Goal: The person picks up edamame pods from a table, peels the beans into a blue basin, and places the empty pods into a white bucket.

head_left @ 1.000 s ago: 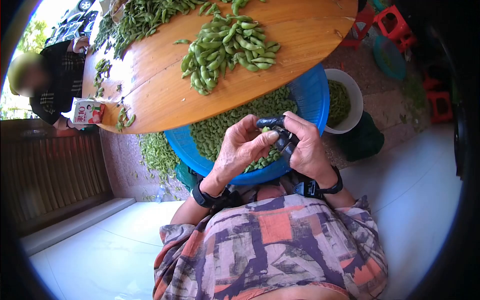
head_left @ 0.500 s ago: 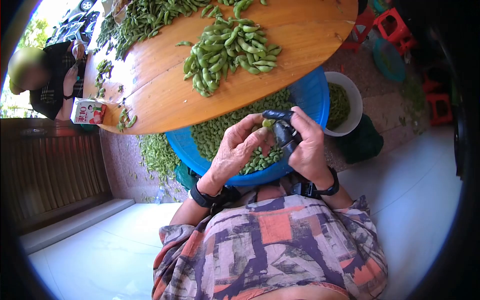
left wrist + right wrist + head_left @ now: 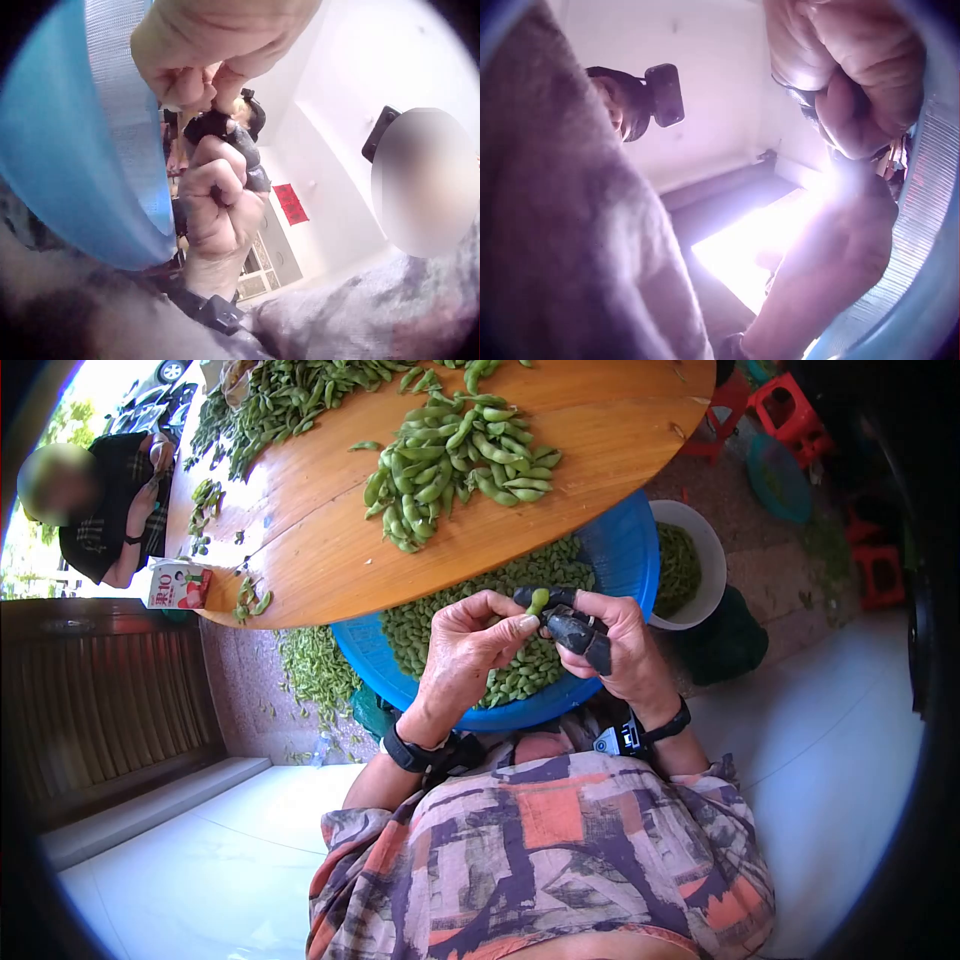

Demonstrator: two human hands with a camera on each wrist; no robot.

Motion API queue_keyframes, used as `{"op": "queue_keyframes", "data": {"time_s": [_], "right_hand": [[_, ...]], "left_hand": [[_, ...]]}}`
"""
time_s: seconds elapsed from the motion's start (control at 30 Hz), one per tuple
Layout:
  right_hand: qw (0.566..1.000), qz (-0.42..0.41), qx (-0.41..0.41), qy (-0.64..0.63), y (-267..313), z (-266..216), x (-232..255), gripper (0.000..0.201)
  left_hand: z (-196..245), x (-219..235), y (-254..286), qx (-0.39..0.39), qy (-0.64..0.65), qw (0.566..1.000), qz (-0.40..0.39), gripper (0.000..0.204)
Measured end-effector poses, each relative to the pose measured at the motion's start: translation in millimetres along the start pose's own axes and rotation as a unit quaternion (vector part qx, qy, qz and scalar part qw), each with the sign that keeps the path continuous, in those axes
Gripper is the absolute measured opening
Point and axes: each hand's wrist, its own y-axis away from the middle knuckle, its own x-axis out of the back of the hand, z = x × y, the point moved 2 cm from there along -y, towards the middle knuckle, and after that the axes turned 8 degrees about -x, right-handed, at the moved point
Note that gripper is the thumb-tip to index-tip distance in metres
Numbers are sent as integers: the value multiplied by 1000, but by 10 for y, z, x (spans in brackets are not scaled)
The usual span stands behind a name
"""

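My left hand (image 3: 458, 660) pinches a green edamame pod (image 3: 538, 601) between thumb and forefinger, above the blue basket (image 3: 622, 565). The right hand (image 3: 622, 650) meets it from the other side, its black-wrapped thumb and forefinger at the same pod, which sticks up in front of the wrapped forefinger. Below both hands, shelled green beans (image 3: 430, 622) fill the basket. In the left wrist view, the right hand (image 3: 217, 187) has its other fingers curled in, under the left hand (image 3: 217, 37). Glare washes over the left hand (image 3: 832, 247) in the right wrist view, where the pod is hidden.
A wooden table (image 3: 320, 550) overhangs the basket, with a heap of pods (image 3: 450, 455) near its edge. To the right stands a white bucket (image 3: 708, 560) beside a dark green bag (image 3: 725, 645). Empty hulls (image 3: 310, 660) lie on the floor at left. Another person (image 3: 120, 500) sits across the table.
The pod now stands upright above the fingertips. The right hand has turned, its black-wrapped thumb swinging across towards the left hand. The left hand has shifted slightly left.
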Motion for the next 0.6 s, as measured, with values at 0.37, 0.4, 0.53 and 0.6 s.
{"op": "queue_keyframes", "data": {"time_s": [0.37,0.4,0.53,0.6], "right_hand": [[985,-81,-32,-150,-55,73,-9,21],[982,-76,-42,-168,-68,99,-12,20],[999,35,20,30,-35,31,-69,14],[975,85,128,162,-86,85,-65,12]], "left_hand": [[-180,55,1,83,242,963,-82,12],[-188,69,4,82,241,963,-82,12],[-155,40,33,58,144,986,-65,15],[-109,28,57,-9,-41,999,-22,17]]}}
